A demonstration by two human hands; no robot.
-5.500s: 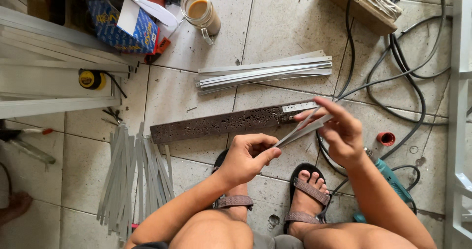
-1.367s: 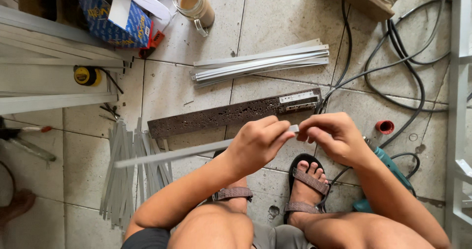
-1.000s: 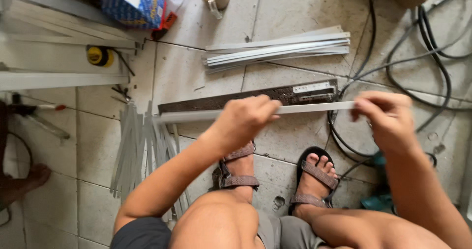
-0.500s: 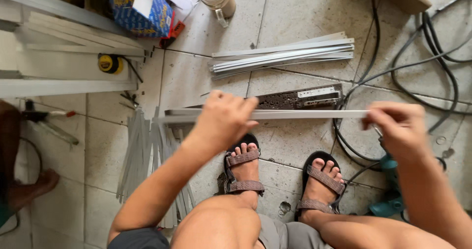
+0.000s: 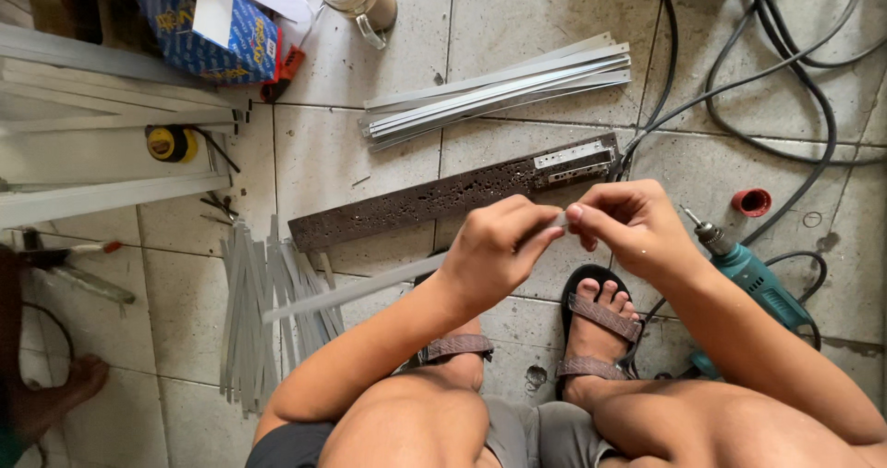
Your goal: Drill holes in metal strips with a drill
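Both hands pinch the end of a thin, flat, pale metal strip (image 5: 370, 288): the left hand (image 5: 494, 251) closed around it, the right hand (image 5: 628, 228) gripping its tip with fingertips. The strip slants down-left above the tiled floor (image 5: 388, 172). Just beyond lies a dark, pitted bar (image 5: 443, 195); similar strips (image 5: 494, 89) lie farther off, and a teal drill (image 5: 753, 279) lies at right.

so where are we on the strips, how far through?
Hard to call. One stack of grey strips lies bundled past the perforated bar; which pile is finished is unclear. In hand: left hand and right hand pinch one strip at its end. A loose pile lies by the left foot.
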